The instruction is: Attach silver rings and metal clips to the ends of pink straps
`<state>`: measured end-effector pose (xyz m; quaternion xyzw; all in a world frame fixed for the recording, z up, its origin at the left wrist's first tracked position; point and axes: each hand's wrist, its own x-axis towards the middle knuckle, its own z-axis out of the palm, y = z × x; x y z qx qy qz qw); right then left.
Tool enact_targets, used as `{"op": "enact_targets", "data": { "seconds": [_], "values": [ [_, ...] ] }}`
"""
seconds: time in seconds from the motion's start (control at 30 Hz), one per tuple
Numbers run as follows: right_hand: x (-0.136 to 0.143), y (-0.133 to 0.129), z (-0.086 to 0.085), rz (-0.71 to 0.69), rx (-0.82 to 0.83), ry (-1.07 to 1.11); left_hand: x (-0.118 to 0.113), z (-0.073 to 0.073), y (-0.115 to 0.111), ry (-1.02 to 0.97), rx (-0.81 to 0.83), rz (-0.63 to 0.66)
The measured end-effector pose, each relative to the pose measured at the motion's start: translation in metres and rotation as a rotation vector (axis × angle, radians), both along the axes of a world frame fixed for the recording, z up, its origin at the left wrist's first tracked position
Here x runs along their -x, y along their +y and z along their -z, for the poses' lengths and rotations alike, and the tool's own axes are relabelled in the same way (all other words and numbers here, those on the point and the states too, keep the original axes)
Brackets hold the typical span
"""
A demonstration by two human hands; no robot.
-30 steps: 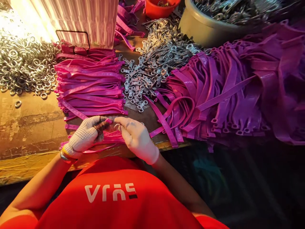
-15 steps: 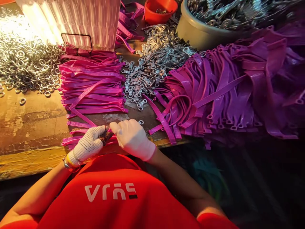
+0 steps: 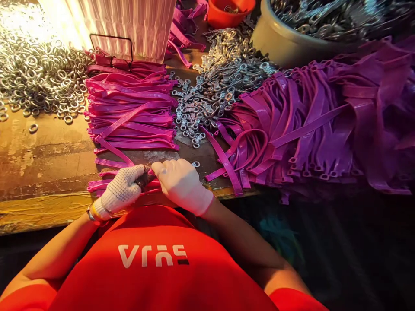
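In a white dotted glove with dark fingertips, my left hand [image 3: 125, 186] is closed on a pink strap at the table's front edge. My right hand [image 3: 181, 183], in a plain white glove, is closed against the left fingertips and grips the same strap. Little of the strap shows between the fingers, and whether a metal part sits there is hidden. Loose pink straps [image 3: 99, 185] lie beneath and beside the left hand. Just beyond the hands is a stack of pink straps [image 3: 129, 108]. A single metal ring [image 3: 196, 164] rests close to my right hand.
Metal rings [image 3: 48, 86] are heaped at left, small metal links [image 3: 194, 106] at centre. A large pile of purple straps [image 3: 301, 121] covers the right side. Behind stand a ribbed translucent container [image 3: 129, 26], an orange bowl [image 3: 227, 15] and a grey tub [image 3: 275, 39] of metal hardware.
The view has shifted slightly, so the table's things appear a little further right. Both hands stay closed together at the strap, with only small finger movement.
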<state>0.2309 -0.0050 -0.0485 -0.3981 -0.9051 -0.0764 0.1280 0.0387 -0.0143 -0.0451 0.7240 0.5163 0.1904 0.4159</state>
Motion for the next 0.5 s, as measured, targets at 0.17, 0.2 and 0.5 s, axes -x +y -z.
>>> {"op": "enact_targets", "data": {
  "seconds": [0.17,0.2,0.5],
  "values": [
    [-0.004,-0.002,-0.003,0.003,0.237,0.065,-0.001,-0.003,0.004,0.01,0.085,0.013],
    [-0.003,-0.001,-0.003,0.002,0.252,0.073,-0.001,-0.002,0.004,0.038,0.087,0.036],
    [0.0,0.007,-0.018,0.071,0.439,0.158,-0.001,-0.004,-0.001,-0.381,0.421,-0.152]
  ]
}}
